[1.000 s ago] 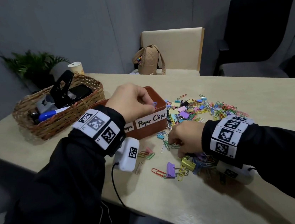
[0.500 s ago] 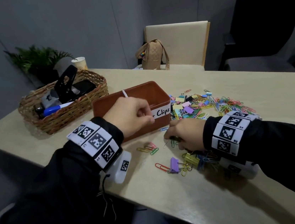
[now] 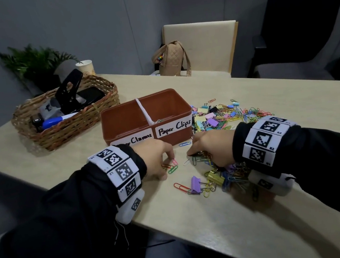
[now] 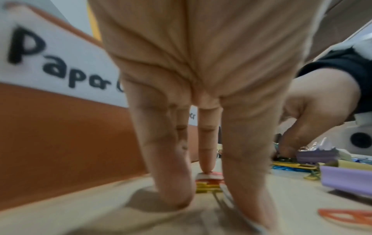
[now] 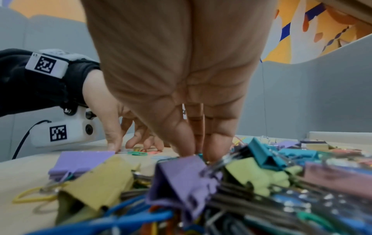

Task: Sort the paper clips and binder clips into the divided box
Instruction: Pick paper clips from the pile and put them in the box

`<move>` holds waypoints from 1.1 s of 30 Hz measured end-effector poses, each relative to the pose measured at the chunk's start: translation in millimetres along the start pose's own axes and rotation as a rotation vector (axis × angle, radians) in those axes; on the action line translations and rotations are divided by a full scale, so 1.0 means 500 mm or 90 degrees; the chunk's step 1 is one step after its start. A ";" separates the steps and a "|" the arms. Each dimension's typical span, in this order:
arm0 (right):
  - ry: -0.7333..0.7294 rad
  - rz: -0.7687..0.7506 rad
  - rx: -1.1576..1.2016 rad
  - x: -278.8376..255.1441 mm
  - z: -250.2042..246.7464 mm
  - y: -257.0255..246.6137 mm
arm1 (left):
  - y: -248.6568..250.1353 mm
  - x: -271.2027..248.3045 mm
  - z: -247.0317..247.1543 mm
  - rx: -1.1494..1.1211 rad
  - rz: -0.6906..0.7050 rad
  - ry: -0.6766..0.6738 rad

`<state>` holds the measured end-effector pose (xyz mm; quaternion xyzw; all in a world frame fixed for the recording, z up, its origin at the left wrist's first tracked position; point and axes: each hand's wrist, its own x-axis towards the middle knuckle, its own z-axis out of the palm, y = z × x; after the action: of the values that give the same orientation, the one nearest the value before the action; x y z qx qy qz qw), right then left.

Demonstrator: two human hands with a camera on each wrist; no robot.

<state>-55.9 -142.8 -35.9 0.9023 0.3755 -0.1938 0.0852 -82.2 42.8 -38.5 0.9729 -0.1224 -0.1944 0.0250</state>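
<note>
Reaching down with my left hand (image 3: pixel 157 158), fingertips pressing a few loose paper clips (image 3: pixel 170 167) just before the divided box (image 3: pixel 146 121). My right hand (image 3: pixel 212 147) seems to pinch clips from the pile, though blur hides it. They're light, thin, slippery wire; I'd nip one by its edge.

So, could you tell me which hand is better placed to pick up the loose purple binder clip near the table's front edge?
The right hand, probably: it hovers over the near clip pile beside the purple binder clip. The left hand is fingering small paper clips further left.
</note>
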 end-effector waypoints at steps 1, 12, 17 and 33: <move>0.001 -0.002 0.004 -0.003 -0.001 0.001 | 0.003 0.004 -0.002 -0.019 0.003 0.012; 0.081 -0.003 -0.004 -0.005 0.004 -0.002 | 0.037 0.022 -0.014 -0.018 0.047 0.066; 0.123 0.064 0.082 -0.012 0.005 0.014 | 0.035 0.000 0.001 -0.007 -0.038 0.033; 0.090 0.016 0.056 -0.005 0.022 0.001 | 0.050 0.019 0.007 -0.002 0.049 0.085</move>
<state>-60.2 -147.8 -44.8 0.9213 0.3603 -0.1448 0.0208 -80.7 16.3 -42.8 0.9782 -0.1578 -0.1280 0.0420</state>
